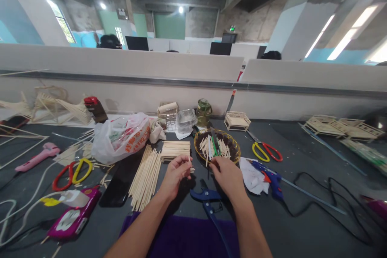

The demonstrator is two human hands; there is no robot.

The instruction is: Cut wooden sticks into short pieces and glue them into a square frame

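Observation:
My left hand (177,171) is closed in a pinch, with the pale tip of a short wooden stick (189,159) showing at its fingertips. Just behind it stands a small rack-like piece built of wooden sticks (175,150). At the near rim of a woven basket (237,145), my right hand (227,172) has its fingers curled together; whatever they hold is hidden. Short cut sticks (223,151) and a green-handled tool (215,145) lie in the basket. Blue cutters (208,196) rest on the table between my forearms. A bundle of long sticks (145,177) lies left of my left hand.
Left are a phone (116,183), red-yellow scissors (72,175), a magenta power strip (75,213), a pink glue gun (39,157) and a plastic bag (121,137). Right are a blue glue gun (273,181) with a trailing cord, more scissors (266,151) and crumpled paper (254,177).

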